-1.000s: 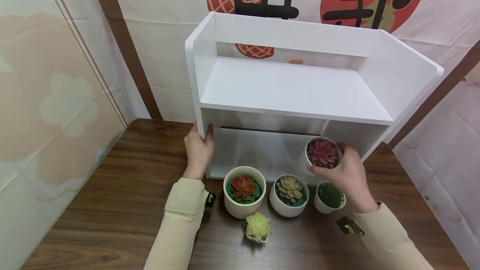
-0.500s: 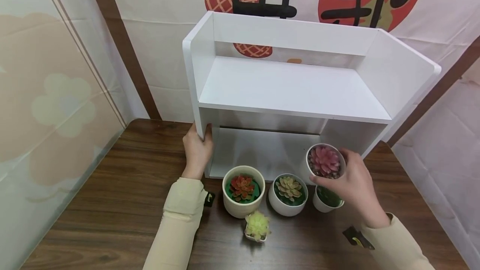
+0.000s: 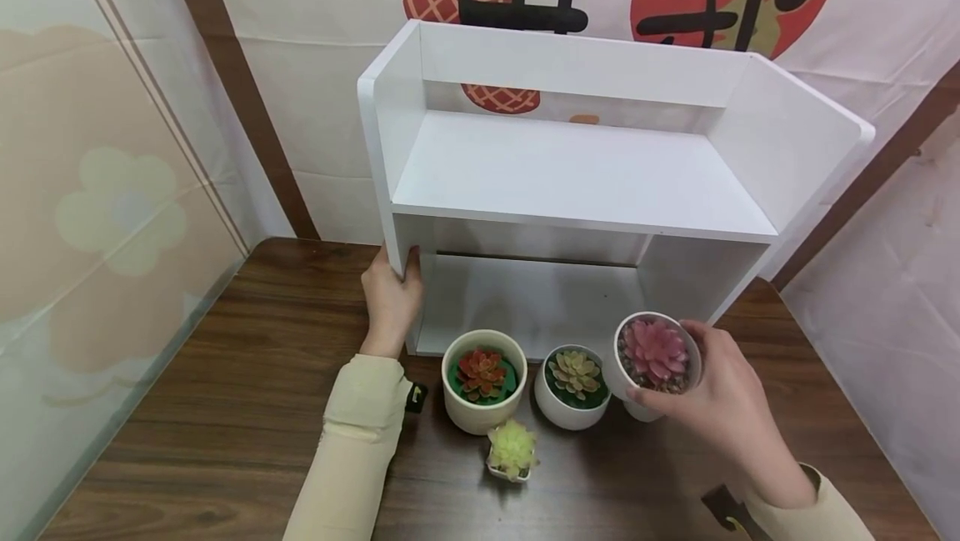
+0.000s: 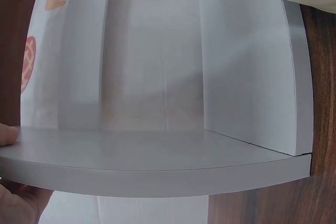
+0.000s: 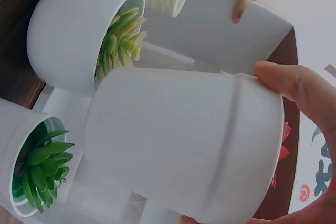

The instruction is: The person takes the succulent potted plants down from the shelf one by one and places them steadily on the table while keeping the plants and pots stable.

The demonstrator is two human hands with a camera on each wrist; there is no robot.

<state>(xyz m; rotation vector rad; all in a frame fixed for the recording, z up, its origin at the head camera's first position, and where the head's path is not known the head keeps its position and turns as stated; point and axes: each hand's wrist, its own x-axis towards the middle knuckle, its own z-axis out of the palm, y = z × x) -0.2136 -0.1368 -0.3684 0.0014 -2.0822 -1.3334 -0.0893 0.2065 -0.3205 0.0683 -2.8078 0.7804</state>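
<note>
My left hand [image 3: 392,299] grips the left side panel of a white two-tier shelf [image 3: 585,166], thumb on the inner face. In the right wrist view, my right hand [image 5: 310,98] holds a white pot [image 5: 178,140] by its rim. A pink succulent [image 3: 656,351] fills that pot, which is raised and tilted in front of the shelf's lower right. Below it in the head view, a smaller white pot [image 3: 640,411] is mostly hidden; its green succulent [image 5: 46,169] shows in the right wrist view.
Along the shelf's front stand a cream pot [image 3: 480,418] with a red succulent and a white pot [image 3: 570,416] with a pale succulent. A small yellow-green succulent [image 3: 512,448] sits nearer on the wooden table [image 3: 225,408]. A printed cloth [image 3: 330,107] hangs behind.
My right hand has drawn the pink succulent's pot toward me and slightly right, away from the shelf, so it now covers the green plant. The left hand keeps its hold on the panel.
</note>
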